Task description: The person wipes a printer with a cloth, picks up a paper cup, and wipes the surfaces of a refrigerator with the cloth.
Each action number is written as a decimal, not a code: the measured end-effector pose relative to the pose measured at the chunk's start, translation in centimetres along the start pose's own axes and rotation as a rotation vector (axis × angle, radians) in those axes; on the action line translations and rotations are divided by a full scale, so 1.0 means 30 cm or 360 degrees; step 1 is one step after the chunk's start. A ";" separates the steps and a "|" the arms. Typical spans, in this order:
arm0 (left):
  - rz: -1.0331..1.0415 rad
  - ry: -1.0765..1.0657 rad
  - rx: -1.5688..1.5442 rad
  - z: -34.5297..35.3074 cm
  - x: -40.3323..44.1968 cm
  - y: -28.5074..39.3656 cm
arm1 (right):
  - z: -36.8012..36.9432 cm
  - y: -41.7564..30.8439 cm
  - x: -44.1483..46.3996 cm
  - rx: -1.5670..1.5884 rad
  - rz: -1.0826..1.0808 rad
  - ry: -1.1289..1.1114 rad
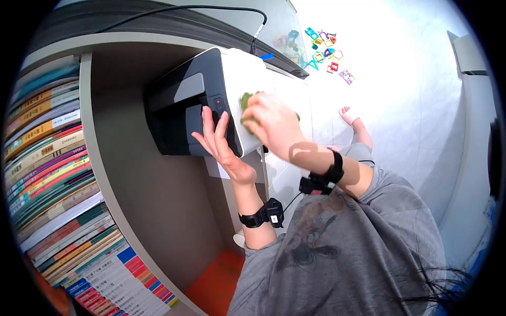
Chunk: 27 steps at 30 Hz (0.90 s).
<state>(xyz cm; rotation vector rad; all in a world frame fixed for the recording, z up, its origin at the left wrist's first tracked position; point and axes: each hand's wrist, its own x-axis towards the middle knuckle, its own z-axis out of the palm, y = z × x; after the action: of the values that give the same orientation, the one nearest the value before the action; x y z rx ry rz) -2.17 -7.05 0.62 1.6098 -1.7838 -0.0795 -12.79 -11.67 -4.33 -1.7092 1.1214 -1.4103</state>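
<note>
My right hand (pixel 274 124) is closed on a green cloth (pixel 252 113), pressed against the white side of a black-and-white printer (pixel 240 79). The cloth and fingertips are somewhat blurred. My left hand (pixel 226 152) has its fingers stretched out in front of the printer's dark front panel, just below the small button panel with a red light. Nothing shows in that palm. I cannot tell whether its fingertips touch the printer. Black straps with small devices sit on both wrists.
The printer stands in a grey shelf unit (pixel 97 158) beside a packed row of books (pixel 58 152). A black cable (pixel 211 7) runs above it. Colourful toy pieces (pixel 327 50) lie on the pale floor, and a bare foot (pixel 350 116) rests nearer. An orange-red surface (pixel 219 284) shows low down.
</note>
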 end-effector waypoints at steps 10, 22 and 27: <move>-0.0015 0.0012 -0.0004 0.000 -0.003 0.003 | -0.009 -0.015 -0.022 -0.0044 -0.0079 -0.0140; -0.0001 0.0045 0.0007 0.003 -0.003 0.002 | -0.013 0.082 -0.004 -0.0131 0.0242 -0.0001; -0.0039 0.0067 -0.0019 0.004 -0.003 0.003 | -0.009 -0.028 -0.049 -0.0045 0.0088 -0.0085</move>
<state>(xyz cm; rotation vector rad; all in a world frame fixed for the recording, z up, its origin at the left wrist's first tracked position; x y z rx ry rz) -2.30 -7.01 0.53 1.6136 -1.7290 -0.0669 -12.96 -9.97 -4.17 -1.7124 1.1560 -1.3135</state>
